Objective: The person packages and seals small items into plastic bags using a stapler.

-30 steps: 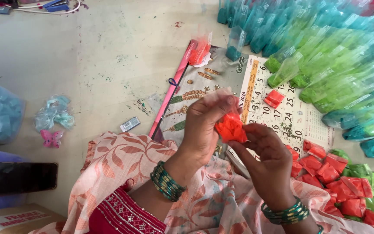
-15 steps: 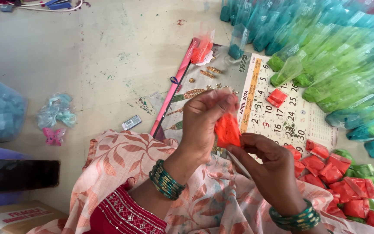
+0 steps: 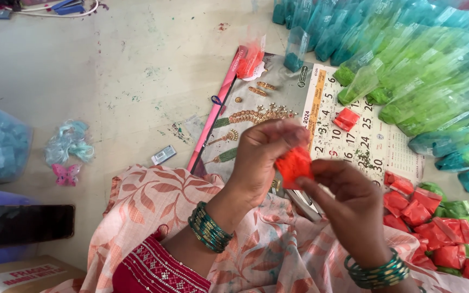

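I see both hands raised above the lap, and they meet on one small orange packet. The left hand is closed on the packet from the left side, with its fingertips pinching the upper edge. The right hand is closed on the same packet from the lower right, the thumb and first finger pressing its side. So the orange packet is in the air between the two hands, over the edge of a wall calendar that lies flat on the floor.

On each wrist I see green bangles. Under the arms there is a peach cloth with leaf pattern.

To the right of the hands lies a heap of red packets, touching some green ones. One more red packet lies alone on the calendar. Further away, in the upper right, many long pouches of green and blue powder lie in rows. A pink stick lies along the left edge of the calendar. On the far left I see a dark phone and a small pink butterfly clip, well apart from the hands.
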